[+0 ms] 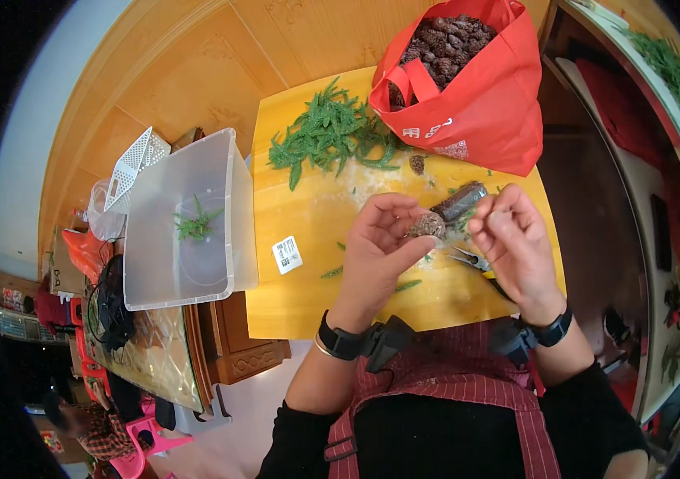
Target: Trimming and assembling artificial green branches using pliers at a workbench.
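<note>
A brown pine cone is held between the thumb and fingers of my left hand, above the yellow table. Close by on the right, my right hand is closed in a pinch; whatever it grips is too small to make out. Behind the hands lies a dark, shiny cylindrical roll. Pliers with a yellow and black handle rest under the right hand, partly hidden by it. A loose pine cone lies farther back. Artificial green sprigs are heaped at the far left of the table.
A red bag full of pine cones stands at the back right. Left of the table is a clear plastic bin holding one green sprig. A white label card lies near the table's left edge. Another person sits at lower left.
</note>
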Tool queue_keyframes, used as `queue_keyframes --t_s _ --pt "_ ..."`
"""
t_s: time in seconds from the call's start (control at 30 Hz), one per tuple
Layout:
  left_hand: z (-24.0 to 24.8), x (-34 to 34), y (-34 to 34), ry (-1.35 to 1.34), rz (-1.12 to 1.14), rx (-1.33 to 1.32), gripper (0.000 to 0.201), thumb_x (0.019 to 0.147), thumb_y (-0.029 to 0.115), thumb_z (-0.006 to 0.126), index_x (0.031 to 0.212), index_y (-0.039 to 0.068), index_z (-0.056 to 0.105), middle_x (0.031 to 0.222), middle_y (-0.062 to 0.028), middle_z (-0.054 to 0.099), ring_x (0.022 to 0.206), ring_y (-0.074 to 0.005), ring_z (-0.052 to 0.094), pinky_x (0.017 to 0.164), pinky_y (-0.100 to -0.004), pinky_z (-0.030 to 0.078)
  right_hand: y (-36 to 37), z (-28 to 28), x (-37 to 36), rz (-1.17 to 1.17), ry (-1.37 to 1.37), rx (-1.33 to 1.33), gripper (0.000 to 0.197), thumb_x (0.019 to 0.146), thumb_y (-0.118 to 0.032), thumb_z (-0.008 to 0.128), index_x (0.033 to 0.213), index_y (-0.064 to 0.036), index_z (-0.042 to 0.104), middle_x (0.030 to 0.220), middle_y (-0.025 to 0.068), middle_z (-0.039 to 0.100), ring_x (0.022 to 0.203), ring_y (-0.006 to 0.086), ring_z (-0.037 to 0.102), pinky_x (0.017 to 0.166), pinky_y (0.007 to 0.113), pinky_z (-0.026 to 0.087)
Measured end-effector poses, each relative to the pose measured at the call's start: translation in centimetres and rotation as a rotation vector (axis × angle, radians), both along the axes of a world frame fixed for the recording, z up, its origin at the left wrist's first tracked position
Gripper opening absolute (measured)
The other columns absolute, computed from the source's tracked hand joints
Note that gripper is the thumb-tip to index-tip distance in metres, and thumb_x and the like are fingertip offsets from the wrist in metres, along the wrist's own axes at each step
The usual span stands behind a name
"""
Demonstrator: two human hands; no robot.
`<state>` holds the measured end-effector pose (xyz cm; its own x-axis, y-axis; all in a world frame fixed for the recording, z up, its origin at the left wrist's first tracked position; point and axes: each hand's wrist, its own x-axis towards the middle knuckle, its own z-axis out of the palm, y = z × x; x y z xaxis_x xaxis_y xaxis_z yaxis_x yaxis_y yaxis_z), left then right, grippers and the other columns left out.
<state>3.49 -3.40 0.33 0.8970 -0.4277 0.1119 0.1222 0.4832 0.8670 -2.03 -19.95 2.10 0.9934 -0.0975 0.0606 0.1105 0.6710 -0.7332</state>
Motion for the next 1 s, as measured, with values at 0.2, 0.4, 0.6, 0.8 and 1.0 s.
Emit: queue_keyframes --t_s 0.2,0.4,0.6,0.8,1.0 --pt "-0.1 -0.7 -0.1 -0.039 -0.067 -0.045 0.035 0.074 -0.009 0.062 0.104 0.0 0.047 0.1 -0.0075 0.054 0.094 -0.0154 0.055 0.082 -0.0272 0.046 1.2 -0.8 -0.5 -0.08 -0.029 -0.179 0.011 0.083 -0.001 0.054 0.084 -0.0058 0.044 0.09 0.0063 0.053 0.079 0.0126 0.057 0.068 0.022 0.047" --pt "0.1 -1.2 -0.2 -0.047 -0.055 -0.092 0.034 0.075 -0.011 0.056 0.105 0.001 0.047 0.102 -0.0092 0.053 0.094 -0.0188 0.057 0.085 -0.0329 0.047 1.1 -1.2 -1.0 -0.201 -0.063 -0.507 0.013 0.078 0.005 0.056 0.088 -0.0017 0.051 0.083 0.0046 0.052 0.073 0.009 0.052 0.067 0.019 0.041" --pt "-0.5 -1.2 -0.1 -0.119 -0.014 -0.06 0.032 0.075 -0.011 0.055 0.102 0.001 0.047 0.104 -0.0091 0.052 0.095 -0.0193 0.056 0.085 -0.0349 0.048 1.4 -0.7 -1.2 -0.237 -0.182 -0.855 0.015 0.074 0.008 0.056 0.086 0.0 0.061 0.08 0.0032 0.05 0.071 0.009 0.045 0.065 0.02 0.037" --pt "0.0 -1.4 -0.2 -0.056 -0.026 -0.019 0.035 0.072 -0.012 0.061 0.102 0.001 0.048 0.104 -0.005 0.047 0.098 -0.0146 0.051 0.084 -0.0269 0.044 1.6 -1.0 -1.1 -0.319 -0.173 -0.838 0.014 0.075 0.008 0.055 0.085 0.0003 0.06 0.079 0.0039 0.051 0.073 0.01 0.047 0.065 0.021 0.037" --pt "-0.8 -1.5 -0.4 -0.239 0.056 -0.033 0.043 0.068 -0.014 0.061 0.106 0.0 0.048 0.111 -0.0082 0.045 0.097 -0.0182 0.053 0.085 -0.0298 0.044 1.9 -1.1 -1.3 -0.413 -0.293 -1.003 0.015 0.073 0.008 0.056 0.084 -0.0004 0.061 0.078 0.0057 0.052 0.072 0.0122 0.049 0.065 0.021 0.038"
